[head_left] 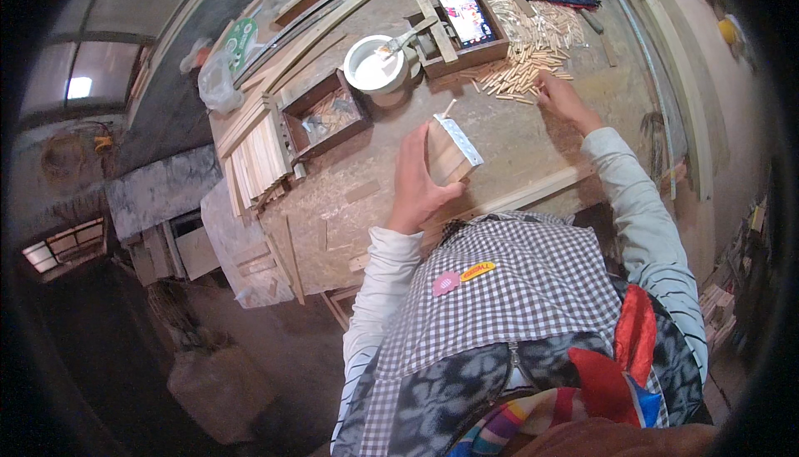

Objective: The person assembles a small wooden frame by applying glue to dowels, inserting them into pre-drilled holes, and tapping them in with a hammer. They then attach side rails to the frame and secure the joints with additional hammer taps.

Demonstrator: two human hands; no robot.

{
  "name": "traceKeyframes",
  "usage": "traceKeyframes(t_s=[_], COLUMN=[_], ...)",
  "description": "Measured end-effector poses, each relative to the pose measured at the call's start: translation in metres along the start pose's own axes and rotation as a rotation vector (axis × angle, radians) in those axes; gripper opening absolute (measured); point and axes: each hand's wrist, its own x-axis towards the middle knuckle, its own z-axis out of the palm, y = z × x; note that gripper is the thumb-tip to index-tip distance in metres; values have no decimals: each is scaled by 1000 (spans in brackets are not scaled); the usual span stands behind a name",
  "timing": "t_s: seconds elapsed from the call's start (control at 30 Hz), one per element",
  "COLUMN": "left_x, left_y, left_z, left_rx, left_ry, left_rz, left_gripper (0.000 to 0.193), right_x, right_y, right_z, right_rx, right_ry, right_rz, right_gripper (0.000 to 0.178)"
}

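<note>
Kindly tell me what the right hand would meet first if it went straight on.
The right hand would probably meet the pile of short wooden dowels first, though contact is hard to judge.

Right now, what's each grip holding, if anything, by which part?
Left grip: wooden block, by its left and near sides. Right grip, at pegs: can't tell.

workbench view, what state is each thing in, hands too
Left hand: gripping the wooden block
Wooden block: held, one peg sticking out
Dowels: loose, heaped
Right hand: at the dowels' edge, grip unclear
White bowl: uncovered, white stuff inside
Brush: leaning in the bowl
Phone: screen lit
Wooden tray: open, scraps inside
</note>
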Motion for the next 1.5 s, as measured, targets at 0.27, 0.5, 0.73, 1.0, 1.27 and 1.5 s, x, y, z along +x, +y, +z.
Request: traceKeyframes(t_s=[0.27,0.5,0.73,1.0,1.27,1.5], left_x=[0,-2,1,-2,-6,2], left_y=[2,1,-3,-6,-20,-20], left_z=[2,-1,4,11,4,1], left_rx=[-79,-51,202,213,109,138], left_ry=[56,60,50,23,60,53], left_rz=[3,19,94,42,-28,-83], left_gripper=[106,105,109,107,104,102], right_x=[-18,-29,-27,-25,37,103], right_y=[-149,-205,-203,-197,-129,-87], right_z=[-1,-10,-13,-7,-5,-4], right_rx=[1011,837,622,653,425,226], right_ry=[-137,-146,-123,-177,245,220], right_rz=[-45,-107,-125,6,-165,-319], right_gripper=[16,20,24,25,76,97])
